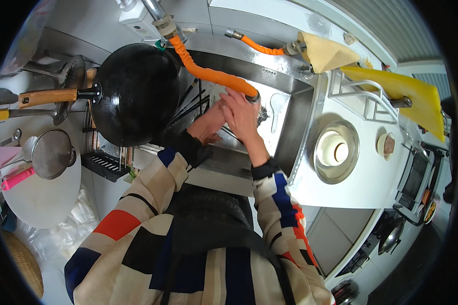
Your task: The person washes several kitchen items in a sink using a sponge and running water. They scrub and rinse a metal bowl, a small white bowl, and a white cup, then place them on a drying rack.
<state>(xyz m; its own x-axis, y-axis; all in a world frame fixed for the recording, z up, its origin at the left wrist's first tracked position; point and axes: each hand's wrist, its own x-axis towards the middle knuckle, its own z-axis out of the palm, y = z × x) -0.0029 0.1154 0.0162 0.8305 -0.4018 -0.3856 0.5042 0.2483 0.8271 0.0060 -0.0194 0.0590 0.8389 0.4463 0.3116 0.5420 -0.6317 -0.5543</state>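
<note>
My left hand (pixel 210 120) and my right hand (pixel 239 113) are pressed together over the stainless steel sink (pixel 301 114), the right lying across the left. Just above them is the metal end of an orange-covered faucet hose (pixel 217 79). Their overlap hides the fingers, so I cannot tell whether something is held between them. Left of the hands, several dark chopsticks (pixel 191 106) lie in the sink, partly under the wok (pixel 137 95). To the right, a white spoon (pixel 276 110) rests on a bright white surface inside the sink, near some dark bits (pixel 262 115).
A steel bowl (pixel 337 177) with a pale bowl inside stands on the right counter, near a small cup (pixel 386 146) and a rack with a yellow cutting board (pixel 423 95). At left hang a strainer (pixel 53 154), ladles and a round white board (pixel 42 202). A yellow cloth (pixel 324 51) drapes behind.
</note>
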